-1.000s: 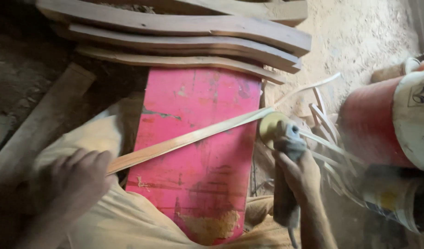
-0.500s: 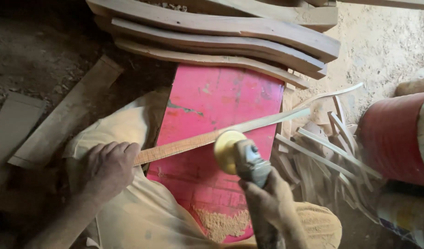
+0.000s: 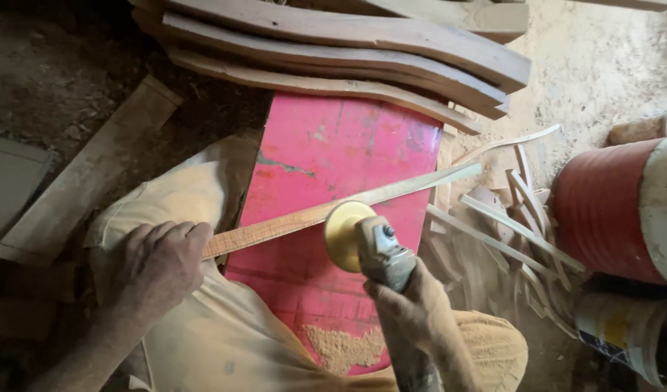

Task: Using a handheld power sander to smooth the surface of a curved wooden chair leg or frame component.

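Observation:
My left hand (image 3: 163, 263) grips the near end of a long thin wooden strip (image 3: 391, 193), which lies slantwise across a worn pink board (image 3: 326, 152). In my right hand (image 3: 413, 312) is a grey handheld sander (image 3: 381, 254), and its round yellow disc (image 3: 342, 236) touches the strip near its middle. A small heap of sawdust (image 3: 341, 347) sits on the near end of the pink board, between my knees in pale trousers.
Curved wooden planks (image 3: 348, 51) are stacked beyond the pink board. Several thin wood strips (image 3: 508, 225) lie piled to the right. A red drum (image 3: 613, 210) and a bucket (image 3: 631, 334) stand at the right edge. A flat plank (image 3: 87, 174) lies on the dirt floor at left.
The sander has travelled along the strip from its far end toward the middle, nearer my left hand. My left hand has kept its grip on the strip.

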